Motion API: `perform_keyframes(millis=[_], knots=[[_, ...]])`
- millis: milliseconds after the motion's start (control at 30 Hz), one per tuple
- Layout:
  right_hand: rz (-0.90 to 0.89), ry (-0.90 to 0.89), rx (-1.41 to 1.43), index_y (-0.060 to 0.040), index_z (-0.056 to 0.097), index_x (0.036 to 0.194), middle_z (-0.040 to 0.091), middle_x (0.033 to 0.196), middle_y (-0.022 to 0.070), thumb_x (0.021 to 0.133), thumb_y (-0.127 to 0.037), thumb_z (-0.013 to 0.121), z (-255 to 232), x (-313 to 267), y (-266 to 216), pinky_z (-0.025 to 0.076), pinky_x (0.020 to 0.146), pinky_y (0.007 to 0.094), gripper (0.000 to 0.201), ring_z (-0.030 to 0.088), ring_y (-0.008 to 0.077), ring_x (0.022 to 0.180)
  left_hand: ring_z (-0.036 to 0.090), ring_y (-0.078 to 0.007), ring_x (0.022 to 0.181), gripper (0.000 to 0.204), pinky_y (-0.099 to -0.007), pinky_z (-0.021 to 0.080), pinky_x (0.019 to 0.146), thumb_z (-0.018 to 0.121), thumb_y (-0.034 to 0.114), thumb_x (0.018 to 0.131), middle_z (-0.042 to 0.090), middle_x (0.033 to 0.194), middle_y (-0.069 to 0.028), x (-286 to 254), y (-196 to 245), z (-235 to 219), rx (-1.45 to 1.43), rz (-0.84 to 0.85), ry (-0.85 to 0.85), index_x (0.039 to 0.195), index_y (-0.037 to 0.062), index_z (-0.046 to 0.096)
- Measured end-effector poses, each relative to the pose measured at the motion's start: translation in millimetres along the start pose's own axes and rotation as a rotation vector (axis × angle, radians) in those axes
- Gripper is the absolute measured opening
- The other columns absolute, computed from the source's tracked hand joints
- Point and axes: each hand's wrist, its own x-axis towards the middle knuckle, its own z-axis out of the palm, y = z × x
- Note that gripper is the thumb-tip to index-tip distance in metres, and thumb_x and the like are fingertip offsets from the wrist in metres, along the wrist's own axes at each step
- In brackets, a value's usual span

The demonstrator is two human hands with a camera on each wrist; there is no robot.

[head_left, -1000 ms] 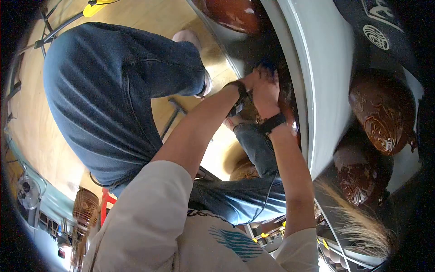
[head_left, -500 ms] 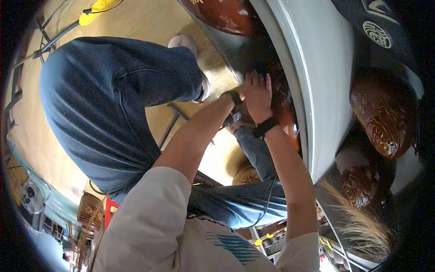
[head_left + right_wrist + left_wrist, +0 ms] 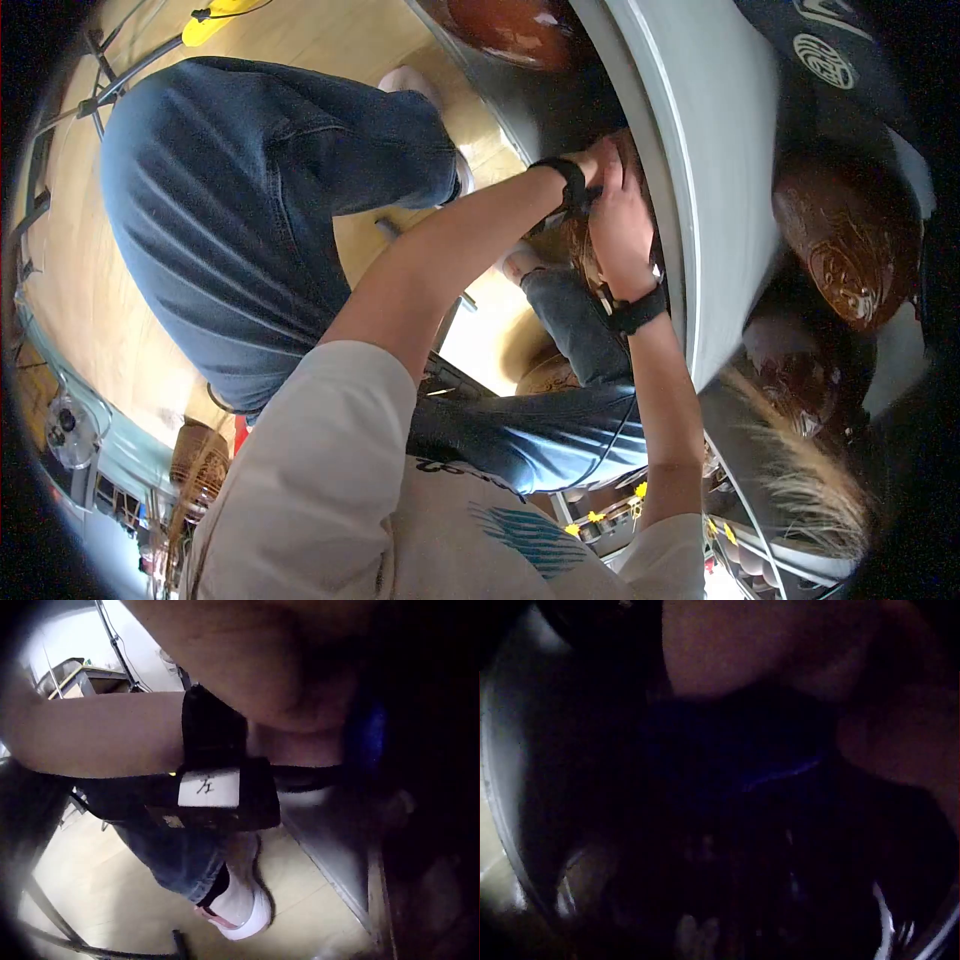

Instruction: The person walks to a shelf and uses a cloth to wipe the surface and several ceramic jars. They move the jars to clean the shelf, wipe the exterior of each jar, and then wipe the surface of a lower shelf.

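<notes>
Both hands meet low inside the grey-edged recess. My left hand (image 3: 598, 160) lies at the far end of the reach, its fingers mostly hidden. Over and beside it rests my right hand (image 3: 622, 238), fingers stretched forward. Beneath them is a dark brown, glossy carved surface (image 3: 582, 250), mostly in shadow. A dark blue thing (image 3: 735, 750), perhaps cloth, shows just below the left hand (image 3: 765, 649) in the left wrist view; how it is held cannot be made out. The right wrist view shows a blue patch (image 3: 369, 735) beside the hands.
A curved grey rim (image 3: 725, 200) runs along the right. Beyond it lie brown glossy carved pieces (image 3: 845, 240) and a feathery dry plume (image 3: 815, 480). Another reddish-brown rounded piece (image 3: 515, 30) is at the top. Bent jeans-clad legs (image 3: 230, 220) flank the arms; a thin cable hangs over one.
Both hands have shifted right, closer to the grey rim, after moving left and back a little. The blue under the fingers, seen earlier in the head view, is now covered there.
</notes>
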Motion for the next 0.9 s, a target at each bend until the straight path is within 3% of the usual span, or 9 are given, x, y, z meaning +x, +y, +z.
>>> perform_keyframes(millis=[200, 333, 400, 433, 567, 633, 733, 800, 900], knots=[[-0.171, 0.142, -0.131, -0.0024, 0.038, 0.125, 0.041, 0.128, 0.017, 0.075, -0.009, 0.053, -19, -55, 1, 0.028, 0.104, 0.0447, 0.052, 0.036, 0.0337, 0.123, 0.027, -0.0334, 0.128, 0.05, -0.043, 0.018, 0.109, 0.036, 0.03, 0.088, 0.032, 0.139, -0.016, -21, 77, -9, 0.149, 0.299, 0.01, 0.131, 0.0037, 0.037], [-0.205, 0.037, -0.147, 0.0, 0.037, 0.127, 0.034, 0.134, 0.0181, 0.075, -0.011, 0.052, -28, -87, 19, 0.021, 0.108, 0.0442, 0.055, 0.025, 0.0327, 0.131, 0.027, -0.0331, 0.128, 0.05, -0.0431, 0.018, 0.109, 0.037, 0.03, 0.088, 0.032, 0.138, -0.0159, -27, 121, -27, 0.216, 0.451, 0.024, 0.13, 0.0041, 0.037], [-0.2, -0.058, -0.173, 0.0037, 0.036, 0.126, 0.032, 0.135, 0.02, 0.076, -0.009, 0.051, -31, -96, 26, 0.023, 0.107, 0.0435, 0.054, 0.026, 0.0349, 0.13, 0.026, -0.0302, 0.13, 0.054, -0.045, 0.016, 0.11, 0.043, 0.034, 0.083, 0.033, 0.138, -0.0138, -31, 153, -57, 0.515, 0.319, -0.429, 0.13, 0.0064, 0.038], [-0.2, -0.053, -0.181, 0.0037, 0.036, 0.126, 0.032, 0.135, 0.02, 0.076, -0.009, 0.051, -31, -98, 21, 0.023, 0.107, 0.0435, 0.054, 0.026, 0.0349, 0.13, 0.024, -0.029, 0.131, 0.06, -0.0441, 0.014, 0.111, 0.05, 0.034, 0.078, 0.033, 0.138, -0.012, -37, 141, -46, 0.407, 0.265, -0.485, 0.131, 0.0067, 0.038], [-0.144, 0.025, -0.091, 0.0045, 0.035, 0.127, 0.032, 0.135, 0.0221, 0.076, -0.006, 0.051, -27, -105, 27, 0.028, 0.106, 0.0426, 0.055, 0.029, 0.0369, 0.128, 0.024, -0.029, 0.132, 0.062, -0.0429, 0.015, 0.111, 0.054, 0.033, 0.076, 0.035, 0.137, -0.0128, -55, 137, -29, 0.417, 0.321, -0.29, 0.13, 0.0059, 0.04], [-0.142, 0.072, -0.109, 0.0031, 0.034, 0.129, 0.034, 0.135, 0.022, 0.075, -0.004, 0.052, -26, -104, 29, 0.03, 0.105, 0.0424, 0.057, 0.03, 0.0371, 0.127, 0.031, -0.0285, 0.128, 0.053, -0.0425, 0.015, 0.111, 0.053, 0.033, 0.076, 0.042, 0.132, -0.0128, -56, 136, -25, 0.263, 0.309, -0.135, 0.121, 0.0053, 0.049], [-0.132, 0.102, -0.068, 0.0051, 0.033, 0.129, 0.034, 0.134, 0.0233, 0.075, -0.003, 0.051, -26, -108, 25, 0.029, 0.105, 0.0424, 0.058, 0.032, 0.0385, 0.126, 0.033, -0.0262, 0.127, 0.055, -0.042, 0.016, 0.111, 0.054, 0.033, 0.076, 0.044, 0.131, -0.0118, -54, 135, -23, 0.411, 0.236, -0.129, 0.123, 0.0057, 0.048], [-0.011, 0.058, -0.036, 0.0055, 0.03, 0.131, 0.032, 0.136, 0.0244, 0.072, -0.001, 0.05, -31, -111, 19, 0.028, 0.106, 0.0422, 0.063, 0.03, 0.0396, 0.127, 0.031, -0.0276, 0.128, 0.055, -0.0421, 0.016, 0.111, 0.053, 0.031, 0.078, 0.042, 0.133, -0.0124, -43, 124, -12, 0.379, 0.166, -0.057, 0.125, 0.0055, 0.046], [-0.075, -0.019, 0.077, 0.0021, 0.023, 0.137, 0.027, 0.139, 0.0253, 0.072, -0.003, 0.051, -52, -114, 17, 0.031, 0.104, 0.0433, 0.071, 0.027, 0.0426, 0.128, 0.03, -0.0294, 0.129, 0.053, -0.043, 0.016, 0.11, 0.051, 0.031, 0.081, 0.04, 0.135, -0.0128, -21, 110, -17, 0.387, 0.092, -0.021, 0.127, 0.0064, 0.044]])
